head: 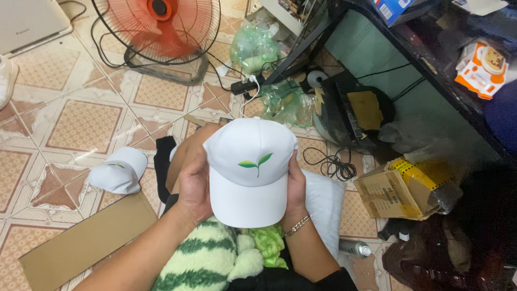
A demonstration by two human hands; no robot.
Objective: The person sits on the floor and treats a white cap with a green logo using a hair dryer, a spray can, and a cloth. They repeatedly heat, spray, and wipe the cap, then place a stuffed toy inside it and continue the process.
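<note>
Both hands, left (195, 188) and right (295, 188), grasping white cap (249, 172); loose grip could drop it toward floor (81, 118) at 9 o'clock.

White cap (249, 172), green leaf emblem (255, 162)

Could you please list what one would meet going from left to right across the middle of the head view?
White cap on the floor → left hand → held white cap → right hand → black cable coil → cardboard box.
</note>
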